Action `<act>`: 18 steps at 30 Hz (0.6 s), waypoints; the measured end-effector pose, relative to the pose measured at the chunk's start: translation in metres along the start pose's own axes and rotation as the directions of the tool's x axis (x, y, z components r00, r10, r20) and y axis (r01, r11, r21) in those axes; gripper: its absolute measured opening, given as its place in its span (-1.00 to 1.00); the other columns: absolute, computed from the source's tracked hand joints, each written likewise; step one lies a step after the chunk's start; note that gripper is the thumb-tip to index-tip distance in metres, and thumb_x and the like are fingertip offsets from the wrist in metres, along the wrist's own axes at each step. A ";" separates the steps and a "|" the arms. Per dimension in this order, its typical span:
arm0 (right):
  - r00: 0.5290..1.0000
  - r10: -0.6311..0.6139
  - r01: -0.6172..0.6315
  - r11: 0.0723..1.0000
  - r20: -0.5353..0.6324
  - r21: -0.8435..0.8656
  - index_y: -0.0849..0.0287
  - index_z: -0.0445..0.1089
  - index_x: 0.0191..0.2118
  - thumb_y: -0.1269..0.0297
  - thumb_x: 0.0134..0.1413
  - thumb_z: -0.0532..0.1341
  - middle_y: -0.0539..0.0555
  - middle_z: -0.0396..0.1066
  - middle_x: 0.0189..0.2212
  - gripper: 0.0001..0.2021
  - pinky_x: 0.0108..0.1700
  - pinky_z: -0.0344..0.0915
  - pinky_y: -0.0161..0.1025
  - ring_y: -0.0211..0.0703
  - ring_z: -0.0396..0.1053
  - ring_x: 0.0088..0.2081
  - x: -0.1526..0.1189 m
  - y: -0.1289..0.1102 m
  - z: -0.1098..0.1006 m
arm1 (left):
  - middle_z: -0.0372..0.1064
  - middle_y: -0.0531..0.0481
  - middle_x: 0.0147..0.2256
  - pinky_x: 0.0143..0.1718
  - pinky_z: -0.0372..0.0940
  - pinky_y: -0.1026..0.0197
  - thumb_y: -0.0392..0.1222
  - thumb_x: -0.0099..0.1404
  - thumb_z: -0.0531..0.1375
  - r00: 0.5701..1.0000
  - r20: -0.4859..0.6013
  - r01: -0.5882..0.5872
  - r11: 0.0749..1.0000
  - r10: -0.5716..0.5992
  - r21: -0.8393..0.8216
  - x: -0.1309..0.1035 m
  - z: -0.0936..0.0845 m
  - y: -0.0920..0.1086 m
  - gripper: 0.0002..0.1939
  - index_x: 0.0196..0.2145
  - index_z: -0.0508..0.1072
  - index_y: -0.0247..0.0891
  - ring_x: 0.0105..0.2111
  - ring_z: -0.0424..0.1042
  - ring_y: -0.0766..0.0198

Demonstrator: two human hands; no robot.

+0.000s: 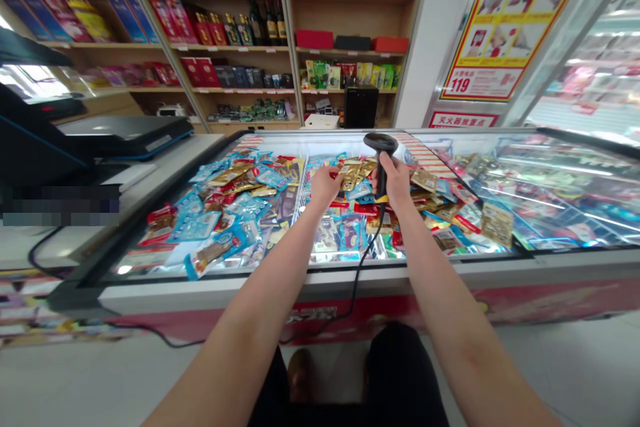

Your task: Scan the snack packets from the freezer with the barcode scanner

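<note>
My right hand is wrapped round the handle of a black barcode scanner, its head up and its cable running down over the freezer's front edge. To its left, my left hand is closed, with the fingertips pinching the edge of a gold snack packet. The packet lies just left of the scanner, among similar gold ones. Beneath both hands, a heap of blue, red and gold packets covers the sliding glass top of the chest freezer. Small print on the packets is too blurred to read.
A counter with a flat black device on it stands at the left. Shelves of boxes and bottles line the back wall. The scanner cable hangs in front of the freezer. A red and yellow poster is at the right.
</note>
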State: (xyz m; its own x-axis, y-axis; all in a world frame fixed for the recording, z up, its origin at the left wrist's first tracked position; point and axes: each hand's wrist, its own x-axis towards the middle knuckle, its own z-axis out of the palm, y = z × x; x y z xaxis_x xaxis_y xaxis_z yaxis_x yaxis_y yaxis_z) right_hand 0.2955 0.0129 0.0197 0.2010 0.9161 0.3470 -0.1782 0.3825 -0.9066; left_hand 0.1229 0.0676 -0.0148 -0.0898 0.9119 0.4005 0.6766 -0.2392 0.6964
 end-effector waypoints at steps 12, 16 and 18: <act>0.995 0.059 -0.060 0.998 0.084 0.010 0.11 0.27 -0.33 -0.20 -0.01 0.37 -0.10 0.35 -0.67 -0.52 -0.75 0.20 -0.34 -0.29 0.24 -0.75 -0.007 0.006 0.027 | 0.52 -0.23 0.06 0.37 -0.03 -0.18 -0.20 0.26 0.22 0.996 -0.075 0.062 0.943 -0.040 0.326 -0.007 -0.062 -0.045 -0.70 -0.07 0.61 -0.22 0.13 0.42 -0.10; 0.976 0.115 -0.112 0.993 0.186 -0.026 0.10 0.24 -0.38 -0.21 0.03 0.35 -0.08 0.33 -0.69 -0.52 -0.75 0.20 -0.35 -0.30 0.22 -0.77 -0.014 0.006 0.057 | 0.46 -0.33 0.09 0.40 -0.16 -0.23 -0.14 0.26 0.20 0.979 -0.179 0.166 0.875 -0.093 0.455 -0.006 -0.101 -0.066 -0.61 0.01 0.57 -0.30 0.18 0.36 -0.19; 0.962 0.138 -0.134 0.990 0.236 -0.035 0.10 0.23 -0.38 -0.22 0.02 0.35 -0.09 0.33 -0.69 -0.51 -0.76 0.19 -0.35 -0.31 0.22 -0.76 -0.016 0.010 0.073 | 0.43 -0.37 0.12 0.39 -0.17 -0.26 -0.07 0.27 0.20 0.967 -0.221 0.224 0.833 -0.126 0.506 -0.006 -0.115 -0.073 -0.55 0.05 0.54 -0.32 0.21 0.31 -0.24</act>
State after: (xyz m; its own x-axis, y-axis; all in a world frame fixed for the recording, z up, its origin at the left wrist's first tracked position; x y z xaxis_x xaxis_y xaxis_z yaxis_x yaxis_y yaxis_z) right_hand 0.2199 0.0110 0.0227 -0.0584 0.9625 0.2648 -0.1697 0.2519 -0.9528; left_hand -0.0101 0.0410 -0.0002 -0.3330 0.8385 0.4313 0.9135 0.1736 0.3679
